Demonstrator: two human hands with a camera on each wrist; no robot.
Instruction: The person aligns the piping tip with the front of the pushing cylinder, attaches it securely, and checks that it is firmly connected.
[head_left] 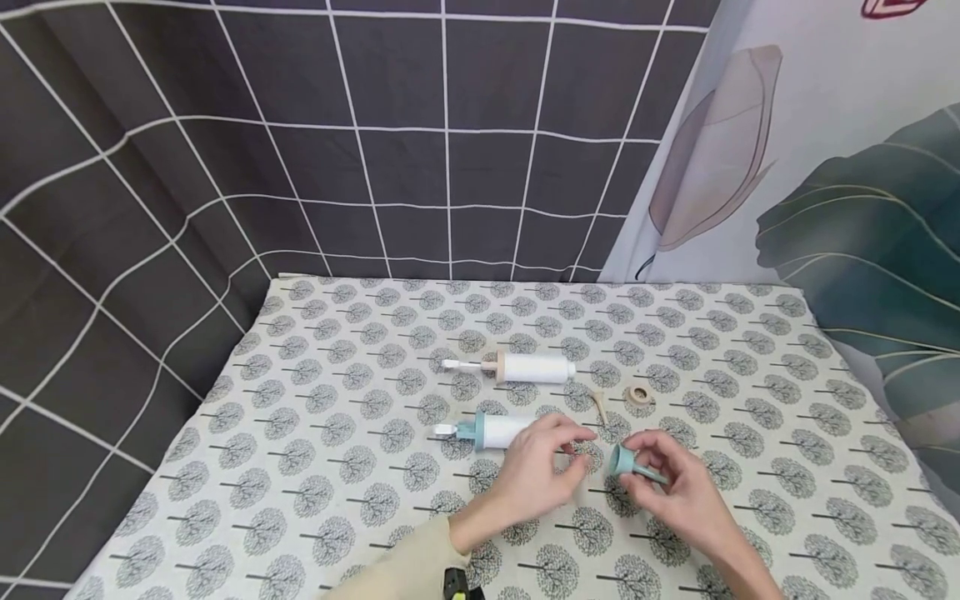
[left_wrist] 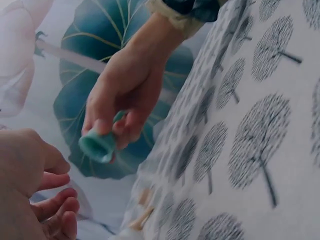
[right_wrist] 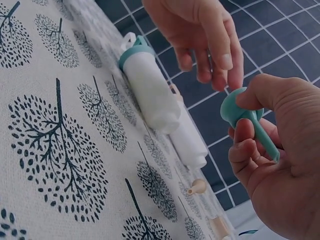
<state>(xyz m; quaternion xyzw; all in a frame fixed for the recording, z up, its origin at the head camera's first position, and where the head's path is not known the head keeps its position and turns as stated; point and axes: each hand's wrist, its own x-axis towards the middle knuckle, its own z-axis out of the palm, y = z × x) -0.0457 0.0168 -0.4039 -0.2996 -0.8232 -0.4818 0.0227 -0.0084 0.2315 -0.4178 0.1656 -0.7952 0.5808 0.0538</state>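
Observation:
My right hand (head_left: 670, 479) pinches a small teal cup-shaped piece with a thin stem (right_wrist: 240, 107) between thumb and fingers. Its round mouth faces left in the head view, and the stem runs back toward the palm. My left hand (head_left: 536, 467) is just left of it, fingers loosely bent and holding nothing. The left hand partly hides a white cylinder with a teal collar (right_wrist: 147, 85) in the head view; the right wrist view shows the hand apart from it. Behind lies a matching white cylinder with a peach collar (head_left: 536, 368).
A tan stemmed piece (right_wrist: 197, 187) and a tan ring (head_left: 639, 396) lie on the tree-print cloth (head_left: 330, 500) beyond my right hand. A dark gridded curtain (head_left: 390, 167) hangs behind and left, with a leaf-print curtain (head_left: 862, 225) at the right.

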